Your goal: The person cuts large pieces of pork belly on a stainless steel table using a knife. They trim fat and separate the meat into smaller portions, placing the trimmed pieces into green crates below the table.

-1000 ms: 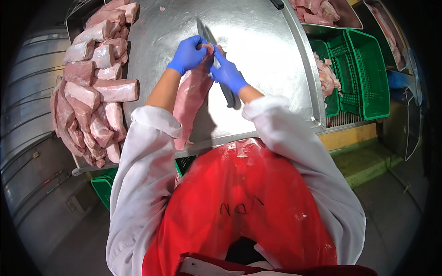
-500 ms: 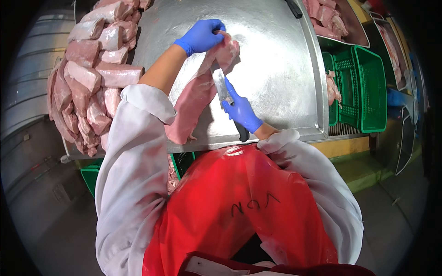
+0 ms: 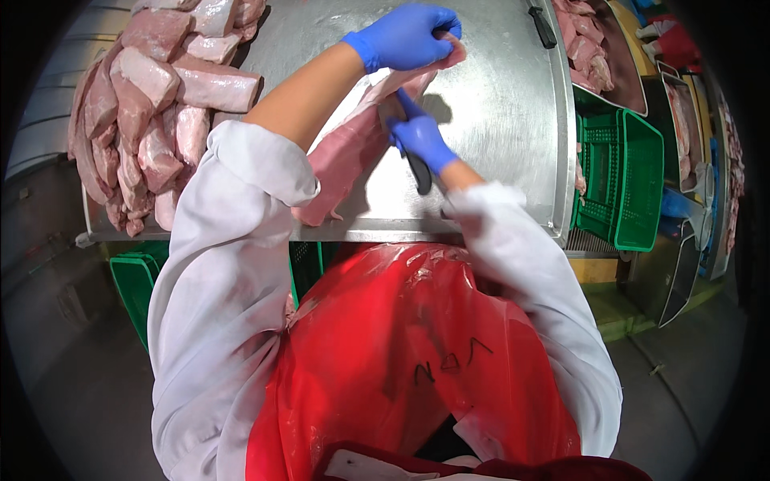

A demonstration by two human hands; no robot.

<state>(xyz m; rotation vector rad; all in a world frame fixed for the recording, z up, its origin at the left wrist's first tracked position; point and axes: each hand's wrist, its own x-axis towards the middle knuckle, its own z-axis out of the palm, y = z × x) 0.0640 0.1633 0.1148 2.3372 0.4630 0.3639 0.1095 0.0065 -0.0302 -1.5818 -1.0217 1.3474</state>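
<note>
A long pink strip of meat (image 3: 346, 160) lies slantwise on the metal table (image 3: 489, 160), its far end raised. My left hand (image 3: 407, 38), in a blue glove, is closed on that far end and lifts it. In my right hand (image 3: 425, 140), also blue-gloved, is a knife (image 3: 419, 173); its black handle sticks out below my fist. The blade is hidden by the meat and my fingers, at the underside of the lifted part. My right index finger stretches along the knife against the meat.
A heap of meat pieces (image 3: 136, 112) fills the table's left side. Another black-handled knife (image 3: 542, 28) lies at the far right edge. Green crates (image 3: 634, 180) stand to the right, beside a tray of meat (image 3: 589, 48). A green crate (image 3: 135, 280) sits below the near-left edge.
My left hand has raised the strip's far end and moved right and farther away. My right hand has shifted slightly, and the blade, visible before, is now hidden behind the meat.
</note>
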